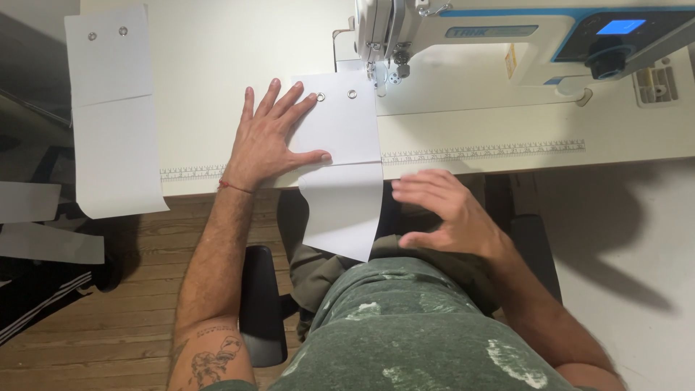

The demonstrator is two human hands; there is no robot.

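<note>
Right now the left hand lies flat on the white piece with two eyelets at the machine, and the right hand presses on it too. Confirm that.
Not quite. The head view shows the left hand flat on the white piece with two eyelets at the sewing machine, but the right hand hovers beside the hanging end, not pressing on it.

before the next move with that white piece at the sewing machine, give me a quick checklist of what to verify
1. Left hand flat on the white piece: ok.
2. Right hand on the piece: not ok, it is beside it, off the table.
3. Both eyelets at the top edge: ok.
4. Piece under the needle: not ok, it lies just left of it.
5. Piece fully on the table: not ok, the lower half hangs over the edge.
6. Machine threaded: cannot tell.
</note>
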